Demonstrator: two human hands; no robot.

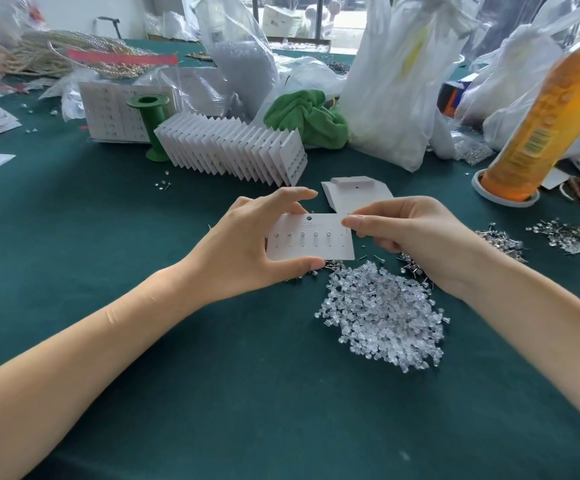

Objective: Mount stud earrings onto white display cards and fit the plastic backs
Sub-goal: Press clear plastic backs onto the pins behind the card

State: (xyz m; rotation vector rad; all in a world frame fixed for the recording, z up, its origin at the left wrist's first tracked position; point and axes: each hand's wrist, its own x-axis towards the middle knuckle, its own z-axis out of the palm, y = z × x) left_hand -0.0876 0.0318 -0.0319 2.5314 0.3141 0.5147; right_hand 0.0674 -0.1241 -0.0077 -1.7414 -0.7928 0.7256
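My left hand [247, 244] holds a white display card [311, 239] by its left end, thumb under the lower edge and fingers over the top. Several stud earrings sit in a row across the card. My right hand [406, 230] pinches a thin stud earring [348, 216] between thumb and forefinger at the card's upper right corner. A heap of clear plastic backs [385, 313] lies on the green cloth just below my right hand. Loose studs [499, 242] are scattered to the right.
A fanned row of filled cards [233, 147] stands behind the hands, beside a green spool [150, 123] and green cloth [307, 116]. A blank card [354, 195] lies flat. An orange bottle [538, 126] and plastic bags [392, 81] crowd the back right.
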